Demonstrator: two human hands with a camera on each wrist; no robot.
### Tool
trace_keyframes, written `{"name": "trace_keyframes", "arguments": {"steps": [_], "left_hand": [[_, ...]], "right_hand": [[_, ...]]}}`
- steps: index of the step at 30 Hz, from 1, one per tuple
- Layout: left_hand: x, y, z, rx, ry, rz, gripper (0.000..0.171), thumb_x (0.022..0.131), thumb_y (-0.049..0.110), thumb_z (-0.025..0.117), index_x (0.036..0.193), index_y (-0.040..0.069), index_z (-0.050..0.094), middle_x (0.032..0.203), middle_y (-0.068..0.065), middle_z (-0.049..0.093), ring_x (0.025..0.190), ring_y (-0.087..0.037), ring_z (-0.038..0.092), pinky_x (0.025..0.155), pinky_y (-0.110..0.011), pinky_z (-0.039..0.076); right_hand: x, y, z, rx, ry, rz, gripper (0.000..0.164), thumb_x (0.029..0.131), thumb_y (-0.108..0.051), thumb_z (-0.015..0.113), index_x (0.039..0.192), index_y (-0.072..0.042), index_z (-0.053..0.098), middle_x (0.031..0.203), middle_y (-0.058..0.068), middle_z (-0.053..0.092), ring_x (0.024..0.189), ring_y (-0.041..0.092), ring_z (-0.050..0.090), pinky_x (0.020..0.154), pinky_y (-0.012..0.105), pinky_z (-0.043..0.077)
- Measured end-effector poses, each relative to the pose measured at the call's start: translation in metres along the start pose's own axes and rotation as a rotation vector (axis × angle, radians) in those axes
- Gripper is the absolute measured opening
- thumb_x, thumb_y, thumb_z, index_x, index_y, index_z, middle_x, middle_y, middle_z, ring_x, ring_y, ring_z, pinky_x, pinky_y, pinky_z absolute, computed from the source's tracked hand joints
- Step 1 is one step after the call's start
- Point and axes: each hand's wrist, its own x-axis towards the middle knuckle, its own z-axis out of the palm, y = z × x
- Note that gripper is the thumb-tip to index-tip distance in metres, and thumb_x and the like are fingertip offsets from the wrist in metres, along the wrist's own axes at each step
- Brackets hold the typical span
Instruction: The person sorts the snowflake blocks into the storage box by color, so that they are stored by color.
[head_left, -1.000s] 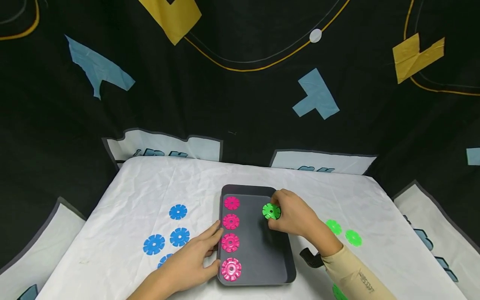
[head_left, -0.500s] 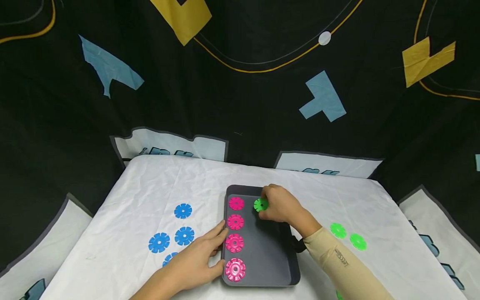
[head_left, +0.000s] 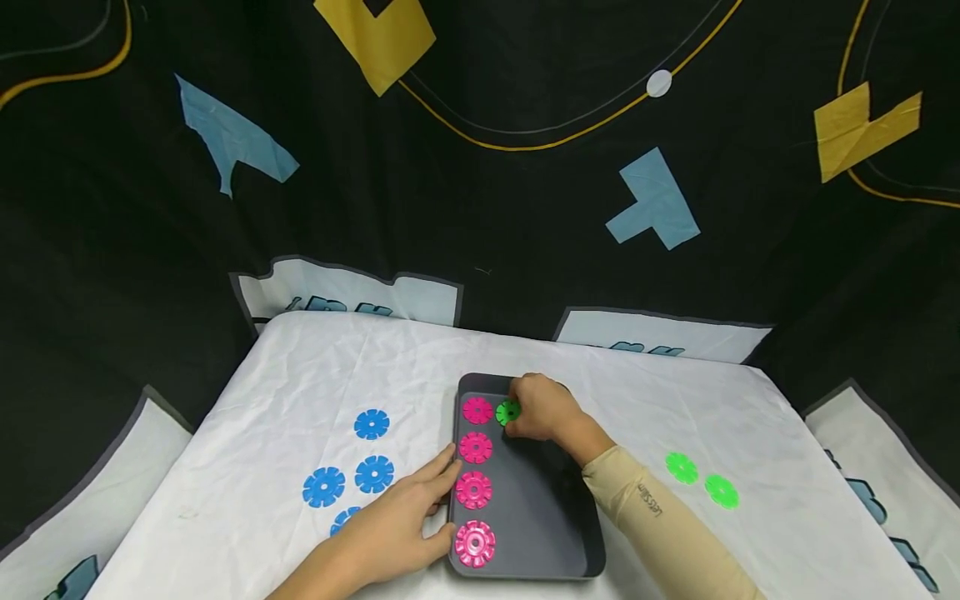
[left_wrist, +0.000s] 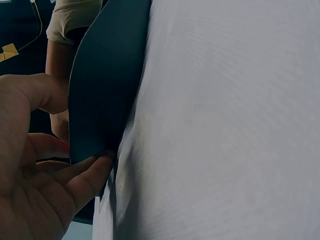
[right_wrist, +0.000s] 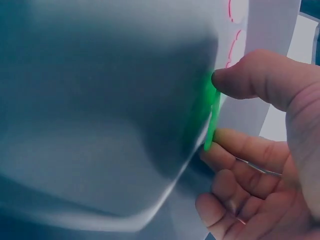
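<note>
One notched green disc (head_left: 506, 413) is occupying the far end of the dark grey tray (head_left: 528, 525), just below the middle of the head frame, and the right hand (head_left: 549, 410) is pinching it between thumb and finger. Close on its left, the top pink disc (head_left: 477, 410) is heading a column of four along the tray's left wall. Placing the green disc beside it seems to be the step in hand; doing that well probably means levelling it, lining it up with its pink neighbour and letting go without nudging that one. The left hand (head_left: 397, 533), fingers spread rather than clamping, is resting against the left wall, likely a useful brace against sliding.

The left wrist view is showing what the head view is hiding: fingertips (left_wrist: 97, 172) tucking low against the outer wall, beside the white cloth (left_wrist: 225, 125). The right wrist view is presenting the green disc edge-on, though I cannot tell whether it is touching the tray floor. Only the head view is including the blue discs (head_left: 373, 473), lower left, and two spare green discs (head_left: 682, 467), lower right.
</note>
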Motion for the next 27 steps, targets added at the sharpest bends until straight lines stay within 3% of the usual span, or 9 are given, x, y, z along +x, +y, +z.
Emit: {"name": "trace_keyframes", "arguments": {"steps": [12, 19, 27], "left_hand": [[0.0, 0.001, 0.001, -0.004, -0.008, -0.014, 0.072, 0.089, 0.029, 0.064, 0.149, 0.0, 0.037, 0.161, -0.008, 0.018, 0.108, -0.005, 0.055, 0.095, -0.03, 0.049], [0.0, 0.003, 0.0, -0.034, -0.012, -0.024, 0.072, 0.089, 0.027, 0.064, 0.149, 0.0, 0.035, 0.161, -0.007, 0.016, 0.111, -0.007, 0.058, 0.095, -0.031, 0.05], [0.001, 0.005, 0.001, -0.035, -0.011, -0.022, 0.072, 0.089, 0.026, 0.064, 0.149, -0.001, 0.035, 0.161, -0.009, 0.017, 0.113, -0.01, 0.059, 0.096, -0.031, 0.049]], "right_hand": [[-0.007, 0.005, -0.002, 0.042, -0.011, 0.022, 0.034, 0.068, -0.03, 0.081, 0.093, -0.01, 0.071, 0.079, -0.004, 0.058, 0.07, 0.012, 0.051, 0.058, 0.029, 0.046], [-0.031, 0.017, -0.018, 0.113, 0.063, 0.02, 0.034, 0.074, -0.021, 0.075, 0.103, -0.005, 0.072, 0.095, 0.004, 0.066, 0.082, 0.016, 0.06, 0.073, 0.035, 0.053], [-0.065, 0.039, -0.032, 0.158, 0.113, 0.086, 0.035, 0.08, -0.019, 0.069, 0.112, -0.004, 0.068, 0.105, 0.005, 0.065, 0.092, 0.021, 0.062, 0.078, 0.038, 0.052]]}}
